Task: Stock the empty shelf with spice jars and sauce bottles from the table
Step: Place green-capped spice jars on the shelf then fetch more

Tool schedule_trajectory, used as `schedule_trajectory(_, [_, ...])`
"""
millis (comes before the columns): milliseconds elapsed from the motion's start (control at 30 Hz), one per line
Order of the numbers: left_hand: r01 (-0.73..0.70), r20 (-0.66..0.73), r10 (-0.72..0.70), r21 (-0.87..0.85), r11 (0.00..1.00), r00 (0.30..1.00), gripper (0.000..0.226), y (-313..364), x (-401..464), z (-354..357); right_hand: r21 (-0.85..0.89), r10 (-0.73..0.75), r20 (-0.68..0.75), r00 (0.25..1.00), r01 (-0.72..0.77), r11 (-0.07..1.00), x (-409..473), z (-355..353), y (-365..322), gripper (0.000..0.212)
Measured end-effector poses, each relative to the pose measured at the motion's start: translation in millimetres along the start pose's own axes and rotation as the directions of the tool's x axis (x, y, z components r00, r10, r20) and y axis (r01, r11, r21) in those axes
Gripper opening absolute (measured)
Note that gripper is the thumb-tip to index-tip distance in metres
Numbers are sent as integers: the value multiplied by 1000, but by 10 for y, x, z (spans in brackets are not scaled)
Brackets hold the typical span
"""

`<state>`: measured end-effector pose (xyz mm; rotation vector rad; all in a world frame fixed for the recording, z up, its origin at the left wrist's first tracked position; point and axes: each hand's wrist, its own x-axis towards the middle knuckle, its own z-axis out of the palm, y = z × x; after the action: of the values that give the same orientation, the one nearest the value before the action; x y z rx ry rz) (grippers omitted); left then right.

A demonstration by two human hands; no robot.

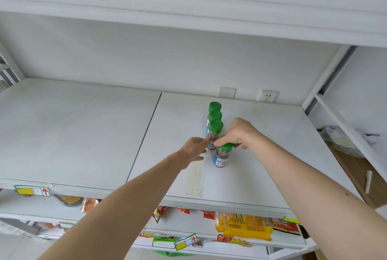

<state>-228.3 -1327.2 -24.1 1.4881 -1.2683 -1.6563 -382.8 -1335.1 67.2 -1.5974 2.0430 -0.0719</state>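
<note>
Several spice jars with green lids stand in a row on the white shelf (261,155), running from back to front. My right hand (237,133) grips the green lid of the front jar (222,156), which stands on the shelf. My left hand (193,150) reaches in from the left, and its fingertips touch the side of the jar behind it (214,132). Two more jars (215,111) stand further back in the same line. No sauce bottles are in view.
The shelf's left half (73,130) is bare. Two wall sockets (268,96) sit at the back. Another shelf board (188,8) hangs overhead. Snack packets (245,226) fill the shelf below. A white upright (326,75) bounds the right side.
</note>
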Motion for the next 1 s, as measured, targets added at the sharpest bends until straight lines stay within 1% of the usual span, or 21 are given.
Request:
schedule_trajectory(100, [5,-24,-5,9,1000,1000,32,-59,-59,28,16,9,-56,998,-8,1000,-65,24,-16,53])
schedule_trajectory(233, [8,-27,-9,-29,1000,1000,26,-122,-105,24,34,1,-141,990,3,999,-131,105,-77,45])
schedule_trajectory(267, [9,-28,-10,-42,999,1000,28,-134,-106,15,50,-2,-156,988,10,999,-137,128,-92,44])
schedule_trajectory(400, [15,-25,-16,-54,998,1000,48,-167,-118,-25,69,-21,-205,979,35,997,-146,192,-171,41])
schedule_trajectory(467, [20,-11,-21,-54,998,1000,49,-179,-125,-44,75,-22,-227,974,40,996,-150,204,-214,41])
schedule_trajectory(767, [19,21,-18,-44,999,1000,43,-144,-145,-32,84,-25,-253,967,48,995,-153,221,-253,45])
schedule_trajectory(1000, [14,19,-13,-16,1000,1000,39,-150,-138,-37,90,-19,-210,977,39,995,-208,209,-228,53])
